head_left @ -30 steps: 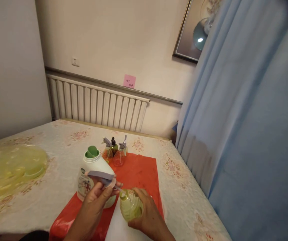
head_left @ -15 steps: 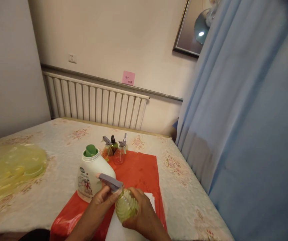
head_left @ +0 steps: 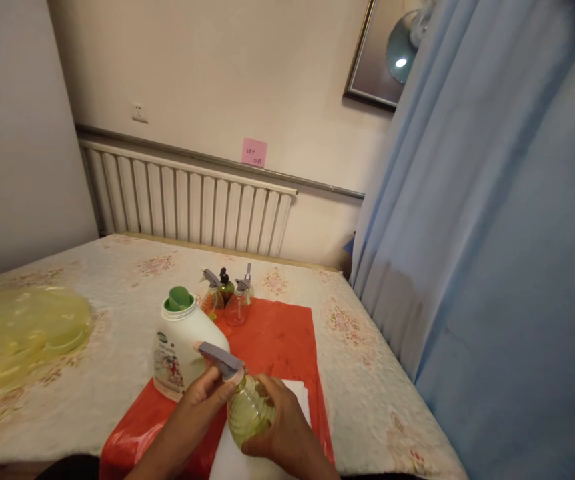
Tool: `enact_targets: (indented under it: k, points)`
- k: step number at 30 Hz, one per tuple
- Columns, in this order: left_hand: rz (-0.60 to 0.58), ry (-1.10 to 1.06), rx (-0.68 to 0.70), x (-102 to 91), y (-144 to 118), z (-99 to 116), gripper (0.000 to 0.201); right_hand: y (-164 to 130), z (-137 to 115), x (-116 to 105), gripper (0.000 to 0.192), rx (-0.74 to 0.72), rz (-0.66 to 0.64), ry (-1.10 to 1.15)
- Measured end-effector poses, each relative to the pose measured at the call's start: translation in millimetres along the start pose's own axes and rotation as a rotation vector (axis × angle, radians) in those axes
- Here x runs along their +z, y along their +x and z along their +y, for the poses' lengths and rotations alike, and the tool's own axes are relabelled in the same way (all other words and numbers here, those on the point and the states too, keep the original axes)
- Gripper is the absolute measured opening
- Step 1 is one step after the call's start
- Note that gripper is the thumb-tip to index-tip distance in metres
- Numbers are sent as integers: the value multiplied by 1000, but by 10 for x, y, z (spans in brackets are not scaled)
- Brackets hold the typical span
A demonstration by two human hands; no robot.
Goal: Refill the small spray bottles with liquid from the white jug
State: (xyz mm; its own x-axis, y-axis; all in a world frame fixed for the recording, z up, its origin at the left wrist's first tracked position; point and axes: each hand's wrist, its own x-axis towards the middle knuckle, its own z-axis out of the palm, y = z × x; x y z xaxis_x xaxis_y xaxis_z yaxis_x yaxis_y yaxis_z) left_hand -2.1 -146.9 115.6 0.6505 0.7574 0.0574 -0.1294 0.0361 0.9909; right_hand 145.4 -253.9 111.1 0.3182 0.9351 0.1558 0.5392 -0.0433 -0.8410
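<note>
A yellow-green ribbed spray bottle (head_left: 247, 415) with a grey trigger head tilts between my two hands, above a white cloth (head_left: 237, 460). My left hand (head_left: 207, 397) is closed around the collar under the trigger head. Around the right side of the bottle's round body my right hand (head_left: 287, 430) is wrapped. Just beyond my left hand stands a large white jug (head_left: 187, 343) with a printed label, its mouth holding a green cup-like piece (head_left: 179, 299). All of this is over a red sheet (head_left: 277, 340).
Several pump and spray bottles (head_left: 237, 308) cluster at the red sheet's far edge. A crumpled translucent yellow plastic piece (head_left: 27, 327) lies on the left of the flowered tablecloth (head_left: 117, 293). A blue curtain (head_left: 477, 220) hangs at the right, and a radiator (head_left: 192, 200) lines the wall behind.
Both hands keep their hold on the spray bottle, which looks turned slightly. The view has shifted a little; the jug and the other bottles stay in place.
</note>
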Motion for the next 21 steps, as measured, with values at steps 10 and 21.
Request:
enact_targets:
  k: [10,21]
  points:
    - [90,431,243,-54,-30,311,23,-37,-40,9,71,-26,24,-5]
    - [-51,303,132,-93,-13,103,27,-14,-25,36,78,-11,17,14]
